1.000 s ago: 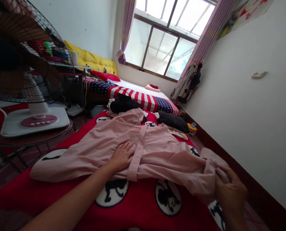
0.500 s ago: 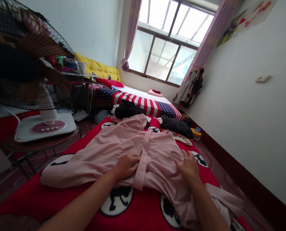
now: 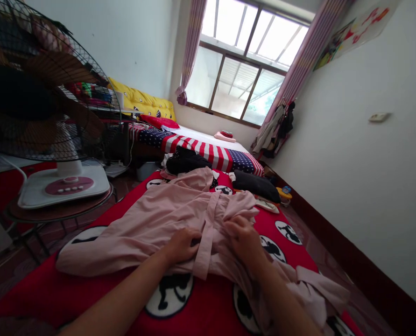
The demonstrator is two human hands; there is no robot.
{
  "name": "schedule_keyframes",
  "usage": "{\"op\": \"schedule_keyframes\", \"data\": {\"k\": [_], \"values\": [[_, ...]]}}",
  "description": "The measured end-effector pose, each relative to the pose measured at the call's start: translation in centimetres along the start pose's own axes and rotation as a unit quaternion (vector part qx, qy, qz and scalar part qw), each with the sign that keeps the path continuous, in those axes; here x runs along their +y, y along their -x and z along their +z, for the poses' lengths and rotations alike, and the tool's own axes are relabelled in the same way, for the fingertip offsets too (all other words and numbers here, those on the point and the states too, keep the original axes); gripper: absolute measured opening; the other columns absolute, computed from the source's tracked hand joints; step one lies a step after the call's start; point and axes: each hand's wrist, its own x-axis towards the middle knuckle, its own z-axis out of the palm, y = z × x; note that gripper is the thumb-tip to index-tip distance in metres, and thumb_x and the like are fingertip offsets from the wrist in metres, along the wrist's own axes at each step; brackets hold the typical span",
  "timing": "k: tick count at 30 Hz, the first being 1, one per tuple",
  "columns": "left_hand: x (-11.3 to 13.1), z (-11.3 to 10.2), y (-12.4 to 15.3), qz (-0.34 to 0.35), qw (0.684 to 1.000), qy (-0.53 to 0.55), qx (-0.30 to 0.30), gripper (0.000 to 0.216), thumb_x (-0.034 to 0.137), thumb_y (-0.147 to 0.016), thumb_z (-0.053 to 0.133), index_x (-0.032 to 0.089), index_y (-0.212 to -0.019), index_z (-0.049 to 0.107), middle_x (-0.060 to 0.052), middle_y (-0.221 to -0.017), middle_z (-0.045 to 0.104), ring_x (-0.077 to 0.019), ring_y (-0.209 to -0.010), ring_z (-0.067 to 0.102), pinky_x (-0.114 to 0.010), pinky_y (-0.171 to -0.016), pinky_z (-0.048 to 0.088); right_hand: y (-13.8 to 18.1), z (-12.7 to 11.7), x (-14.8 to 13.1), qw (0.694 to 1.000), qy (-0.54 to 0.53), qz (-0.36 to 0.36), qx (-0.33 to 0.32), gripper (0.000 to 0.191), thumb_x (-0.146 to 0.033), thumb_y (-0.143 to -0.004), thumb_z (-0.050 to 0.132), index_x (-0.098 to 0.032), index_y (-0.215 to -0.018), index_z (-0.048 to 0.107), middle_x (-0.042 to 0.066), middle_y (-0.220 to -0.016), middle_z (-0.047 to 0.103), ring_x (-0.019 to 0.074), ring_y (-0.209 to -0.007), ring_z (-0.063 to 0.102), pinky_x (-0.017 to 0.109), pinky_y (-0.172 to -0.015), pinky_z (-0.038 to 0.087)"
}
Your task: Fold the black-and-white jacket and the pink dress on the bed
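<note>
A pink long-sleeved shirt [image 3: 148, 224] lies spread over a red cloth with black-and-white round prints [image 3: 208, 308]. Its front band runs down the middle. Just left of that band, my left hand [image 3: 183, 245] has its fingers curled down, thumb and fingertips closed on the fabric. My right hand [image 3: 244, 238] grips the shirt's right side, which is bunched and folded toward the band. One sleeve trails out to the lower right, partly behind my right forearm.
Dark folded clothes [image 3: 255, 185] and a black heap [image 3: 188, 161] lie at the cloth's far end. On the left, a fan [image 3: 66, 184] stands on a round stool. Behind is a bed with a stars-and-stripes cover [image 3: 208, 150]. A wall runs along the right.
My right hand has moved left from the shirt's right side, drawing that side inward and uncovering more red cloth. My left hand has stayed in place, its fingers curled tighter.
</note>
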Motion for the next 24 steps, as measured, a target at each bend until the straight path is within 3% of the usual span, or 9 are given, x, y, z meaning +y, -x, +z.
{"op": "schedule_keyframes", "data": {"k": [2, 5, 7, 9, 11, 14, 17, 21, 24], "values": [[-0.2, 0.1, 0.0, -0.003, 1.000, -0.007, 0.010, 0.011, 0.019, -0.078, 0.057, 0.017, -0.076, 0.068, -0.004, -0.078, 0.068, -0.0172, -0.075, 0.059, -0.025, -0.068, 0.037, 0.8, 1.5, -2.5, 0.993, -0.006, -0.060, -0.097, 0.036, -0.004, -0.072, 0.050, -0.024, -0.095, 0.070, 0.006, -0.098, 0.065, 0.0212, -0.093, 0.059, 0.031, -0.080, 0.046], [-0.3, 0.4, 0.0, -0.007, 1.000, -0.014, 0.013, 0.011, 0.019, -0.077, 0.057, 0.016, -0.070, 0.065, -0.004, -0.075, 0.066, -0.0165, -0.072, 0.058, -0.025, -0.066, 0.036, 2.2, 2.8, -3.6, 0.991, -0.047, -0.028, -0.124, 0.040, -0.001, -0.071, 0.049, -0.021, -0.099, 0.070, 0.007, -0.099, 0.066, 0.0207, -0.090, 0.060, 0.031, -0.078, 0.047], [-0.3, 0.4, 0.0, -0.004, 1.000, -0.009, 0.010, 0.012, 0.019, -0.078, 0.057, 0.016, -0.068, 0.063, -0.003, -0.074, 0.065, -0.0161, -0.071, 0.058, -0.024, -0.065, 0.035, 2.6, 2.6, -3.1, 0.991, -0.105, 0.013, -0.087, 0.033, -0.004, -0.075, 0.047, -0.022, -0.092, 0.069, 0.005, -0.095, 0.067, 0.0188, -0.088, 0.062, 0.029, -0.077, 0.047], [-0.3, 0.4, -0.1, -0.002, 1.000, -0.001, 0.011, 0.012, 0.019, -0.078, 0.057, 0.016, -0.068, 0.063, -0.003, -0.074, 0.066, -0.0162, -0.072, 0.059, -0.024, -0.066, 0.036, 2.3, 2.0, -2.0, 0.987, -0.144, 0.068, -0.009, 0.025, -0.010, -0.081, 0.046, -0.021, -0.086, 0.067, 0.005, -0.093, 0.067, 0.0180, -0.087, 0.063, 0.028, -0.075, 0.048], [-0.2, 0.3, -0.1, -0.001, 1.000, 0.006, 0.012, 0.011, 0.019, -0.078, 0.057, 0.017, -0.069, 0.063, -0.003, -0.074, 0.066, -0.0163, -0.073, 0.059, -0.024, -0.067, 0.036, 1.6, 1.3, -1.0, 0.977, -0.145, 0.142, 0.059, 0.018, -0.019, -0.082, 0.049, -0.020, -0.092, 0.064, 0.007, -0.098, 0.066, 0.0185, -0.082, 0.063, 0.030, -0.074, 0.049], [-0.2, 0.3, -0.1, -0.001, 1.000, 0.008, 0.010, 0.011, 0.019, -0.078, 0.057, 0.017, -0.069, 0.064, -0.003, -0.074, 0.066, -0.0162, -0.072, 0.059, -0.024, -0.067, 0.036, 0.5, 1.3, -0.1, 0.962, -0.116, 0.241, 0.045, 0.048, -0.033, -0.074, 0.063, -0.018, -0.119, 0.056, 0.011, -0.111, 0.063, 0.0196, -0.071, 0.064, 0.036, -0.072, 0.050], [-0.3, 0.4, -0.1, -0.004, 1.000, -0.001, 0.010, 0.011, 0.019, -0.077, 0.057, 0.017, -0.068, 0.064, -0.003, -0.074, 0.066, -0.0163, -0.072, 0.059, -0.025, -0.066, 0.036, 0.0, 2.8, -0.3, 0.957, -0.121, 0.261, -0.025, 0.070, -0.038, -0.065, 0.071, -0.021, -0.129, 0.050, 0.009, -0.103, 0.066, 0.0247, -0.079, 0.065, 0.038, -0.075, 0.048], [-0.3, 0.4, -0.1, 0.001, 1.000, 0.003, 0.013, 0.012, 0.018, -0.077, 0.057, 0.016, -0.068, 0.064, -0.003, -0.074, 0.066, -0.0160, -0.072, 0.059, -0.025, -0.066, 0.036, -0.5, 5.0, -1.3, 0.946, -0.205, 0.243, -0.070, 0.044, -0.037, -0.061, 0.074, -0.021, -0.101, 0.068, 0.004, -0.081, 0.069, 0.0260, -0.081, 0.064, 0.036, -0.074, 0.046], [-0.3, 0.3, 0.0, 0.004, 1.000, 0.012, 0.009, 0.011, 0.017, -0.077, 0.056, 0.016, -0.070, 0.064, -0.003, -0.076, 0.067, -0.0162, -0.074, 0.060, -0.024, -0.067, 0.037, -1.1, 4.1, -0.3, 0.932, -0.261, 0.243, -0.059, 0.026, -0.042, -0.062, 0.071, -0.018, -0.072, 0.068, 0.003, -0.067, 0.066, 0.0219, -0.068, 0.062, 0.031, -0.064, 0.047]]}}
